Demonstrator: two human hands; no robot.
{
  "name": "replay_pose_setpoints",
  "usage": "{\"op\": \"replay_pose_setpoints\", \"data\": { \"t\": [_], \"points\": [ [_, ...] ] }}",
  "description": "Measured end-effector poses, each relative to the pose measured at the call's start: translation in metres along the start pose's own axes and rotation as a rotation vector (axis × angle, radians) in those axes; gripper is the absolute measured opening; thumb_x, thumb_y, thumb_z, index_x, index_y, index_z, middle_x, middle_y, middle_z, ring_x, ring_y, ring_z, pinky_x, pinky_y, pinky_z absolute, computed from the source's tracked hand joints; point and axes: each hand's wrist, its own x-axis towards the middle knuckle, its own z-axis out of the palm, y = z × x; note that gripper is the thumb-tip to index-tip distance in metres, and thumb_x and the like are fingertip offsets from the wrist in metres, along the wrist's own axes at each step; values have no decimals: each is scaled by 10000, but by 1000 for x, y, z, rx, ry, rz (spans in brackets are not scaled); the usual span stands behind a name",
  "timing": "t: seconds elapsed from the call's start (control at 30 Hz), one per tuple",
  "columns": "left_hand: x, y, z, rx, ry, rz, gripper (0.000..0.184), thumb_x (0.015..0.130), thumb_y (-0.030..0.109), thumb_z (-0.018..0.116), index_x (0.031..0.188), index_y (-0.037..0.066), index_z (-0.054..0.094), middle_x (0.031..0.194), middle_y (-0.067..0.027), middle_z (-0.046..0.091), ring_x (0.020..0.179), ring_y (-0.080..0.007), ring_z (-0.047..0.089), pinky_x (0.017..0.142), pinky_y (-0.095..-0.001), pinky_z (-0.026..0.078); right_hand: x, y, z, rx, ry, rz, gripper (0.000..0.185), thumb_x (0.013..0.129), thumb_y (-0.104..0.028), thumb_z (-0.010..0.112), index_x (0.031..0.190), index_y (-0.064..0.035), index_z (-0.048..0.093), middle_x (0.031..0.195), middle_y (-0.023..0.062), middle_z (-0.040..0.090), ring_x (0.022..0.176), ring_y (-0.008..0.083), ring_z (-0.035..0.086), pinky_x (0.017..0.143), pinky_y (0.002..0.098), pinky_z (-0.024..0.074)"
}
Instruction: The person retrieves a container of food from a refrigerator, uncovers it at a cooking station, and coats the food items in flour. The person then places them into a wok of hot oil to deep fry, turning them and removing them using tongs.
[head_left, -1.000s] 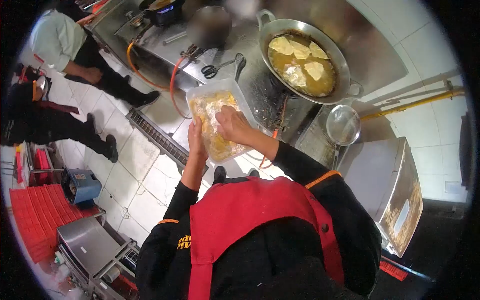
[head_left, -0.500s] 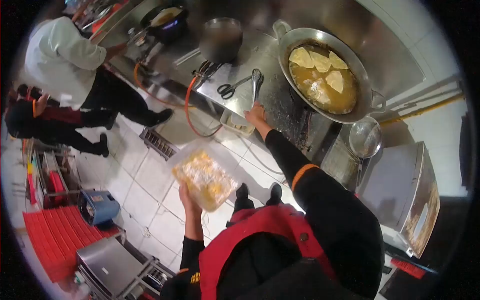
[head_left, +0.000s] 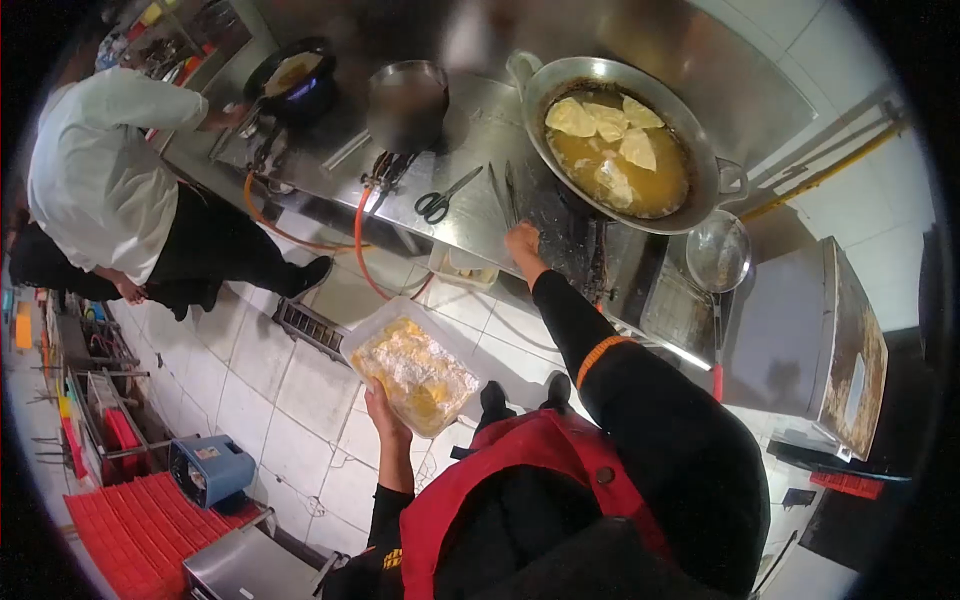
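My left hand (head_left: 388, 415) holds a clear plastic container (head_left: 463, 418) by its near side, over the floor. Floury yellow-orange food pieces (head_left: 415, 370) fill it. At the counter edge my right hand (head_left: 523, 243) is closed around the lower end of metal tongs (head_left: 508, 195), whose two arms are spread and point toward the back. A large two-handled wok (head_left: 705, 180) with brown oil stands beyond that hand. Several pale, flat, roughly triangular pieces (head_left: 638, 150) float in it. Black-handled scissors (head_left: 434, 206) lie left of the tongs on the steel counter (head_left: 470, 225).
A skimmer (head_left: 718, 252) rests right of the wok, near a grey metal box (head_left: 775, 330). Dark pots (head_left: 408, 105) stand along the counter at left. An orange hose (head_left: 360, 235) hangs down. A person in a white top (head_left: 110, 180) stands at the left.
The tongs' arms have spread apart; earlier they were together. The view has shifted slightly. The person in white has turned, with one arm now lowered. My left hand still holds the container.
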Motion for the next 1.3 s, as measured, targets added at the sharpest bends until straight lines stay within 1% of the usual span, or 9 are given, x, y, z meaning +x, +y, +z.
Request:
{"op": "replay_pose_setpoints", "data": {
  "t": [0.23,0.3,0.4,0.63,0.7,0.8,0.87,1.07,1.3],
  "points": [
    [15,-8,36,10,-149,-22,529,869,436,524,1180,20,421,1083,-89,532,947,-208,556,787,-356,474,-35,27,-23,380,-78,-98,294,879,-290,463,1050,-75,567,775,114,645,651,255,634,491,342,469],
    [17,-12,44,6,-185,-9,526,871,433,523,1175,17,423,1080,-90,532,933,-208,562,780,-352,476,-88,5,-87,713,-550,121,370,877,-381,491,1129,-115,544,655,53,583,512,167,545,427,308,415],
    [13,-11,56,53,-209,-52,566,885,431,481,1244,3,391,1173,-113,511,1034,-252,533,866,-377,454,-133,-7,-148,795,-687,-20,500,837,-423,568,1213,-100,501,588,15,507,446,104,442,380,271,358],
    [9,-8,76,-26,-239,-49,576,887,432,471,1253,-1,368,1177,-131,490,1039,-284,520,864,-430,449,-123,19,-301,698,-218,-415,598,763,-318,664,1258,-59,449,643,50,565,393,96,438,379,259,372],
    [9,-9,79,5,-232,-43,625,888,456,443,1313,13,327,1271,-133,446,1132,-296,466,952,-417,382,-95,36,-344,242,39,-466,510,761,-260,638,1206,-59,489,854,199,620,689,268,634,625,359,497],
    [8,-8,88,-43,-295,-25,627,891,460,434,1327,25,313,1284,-138,434,1147,-303,454,961,-418,376,-16,98,-347,-1,226,-554,464,756,-235,594,1173,-51,511,747,155,633,581,285,620,568,366,496],
    [-3,-4,105,-102,-267,7,585,897,440,446,1264,-10,373,1181,-130,499,1042,-271,532,878,-404,448,9,120,-348,-252,326,-401,483,715,-205,559,1172,-54,520,899,206,629,797,372,615,736,415,491],
    [-10,-5,110,-82,-222,95,569,890,447,462,1228,-8,415,1150,-117,518,1009,-251,546,855,-388,452,22,148,-373,-580,-20,-405,552,690,-140,519,1237,-69,485,1145,214,549,1043,369,532,895,412,433],
    [-15,-5,111,-111,-195,118,567,899,449,444,1228,-12,415,1153,-121,517,999,-255,548,839,-386,458,13,150,-386,-358,58,-211,556,692,-138,515,1246,-100,492,1184,208,527,1076,362,518,921,411,419]
  ]
}}
